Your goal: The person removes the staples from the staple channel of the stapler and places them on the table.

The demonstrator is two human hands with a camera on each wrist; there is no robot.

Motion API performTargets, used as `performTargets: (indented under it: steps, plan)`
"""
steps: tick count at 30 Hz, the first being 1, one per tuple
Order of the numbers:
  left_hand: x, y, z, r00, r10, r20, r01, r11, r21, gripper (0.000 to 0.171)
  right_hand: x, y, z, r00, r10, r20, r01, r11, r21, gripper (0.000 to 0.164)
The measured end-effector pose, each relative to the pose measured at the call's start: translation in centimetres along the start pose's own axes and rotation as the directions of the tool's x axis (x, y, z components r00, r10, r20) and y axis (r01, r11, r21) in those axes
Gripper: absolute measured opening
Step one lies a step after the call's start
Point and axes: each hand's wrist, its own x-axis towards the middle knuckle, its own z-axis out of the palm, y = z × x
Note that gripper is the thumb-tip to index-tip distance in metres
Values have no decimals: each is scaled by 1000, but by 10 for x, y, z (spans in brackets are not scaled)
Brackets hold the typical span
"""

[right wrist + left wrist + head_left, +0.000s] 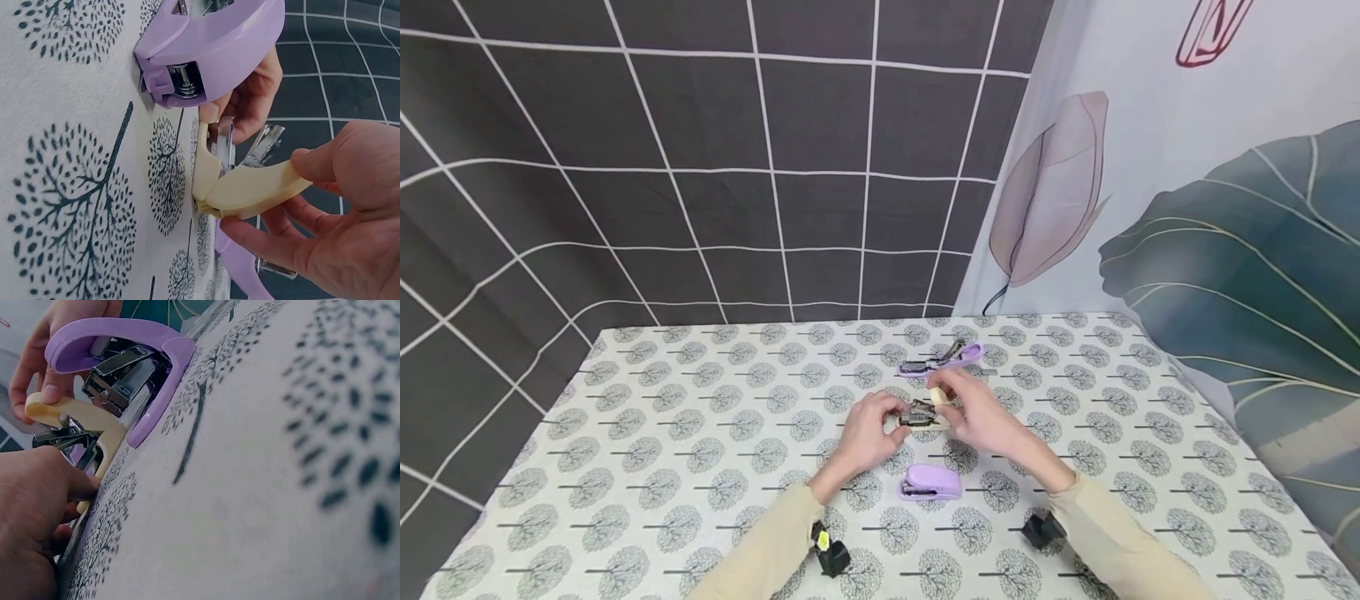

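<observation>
A pale yellow stapler (256, 187) stands opened up between both hands, its cover raised and the metal magazine exposed. My left hand (867, 425) grips the front of its base, thumb on the near side. With thumb and fingers, my right hand (981, 408) pinches the lifted cover (938, 396). Nearer to me lies a purple stapler (934, 481), whose cover is down in the head view. Beyond the hands another purple stapler (961, 358) lies spread open, metal parts sticking up. My fingers hide part of the yellow stapler.
A tree-patterned cloth (700, 475) covers the table. Beside the far purple stapler is a small grey strip (989, 372). A dark gridded curtain (715, 208) hangs behind the table, and a leaf-printed one (1247, 275) at the right.
</observation>
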Motion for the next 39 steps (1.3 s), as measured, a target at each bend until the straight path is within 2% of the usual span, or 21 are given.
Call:
performTargets:
  steps: [7, 13, 23, 31, 39]
  plan:
    - [0, 1, -1, 1000, -3, 2, 3, 1000, 2, 22, -4, 7, -1, 1000, 13, -21, -12, 999, 35, 34]
    - [1, 0, 1, 1000, 14, -4, -14, 1000, 28, 23, -6, 12, -3, 999, -8, -47, 11, 999, 53, 35]
    - [0, 1, 0, 1000, 5, -4, -4, 1000, 30, 23, -14, 18, -5, 998, 18, -64, -9, 990, 143, 35]
    - [-1, 0, 1, 1000, 4, -4, -4, 999, 33, 23, -20, 26, -3, 995, 9, -100, 12, 979, 205, 37]
    - [-1, 0, 2, 1000, 2, 7, -2, 1000, 24, 23, -25, 29, -3, 992, 68, -108, -39, 968, 246, 35]
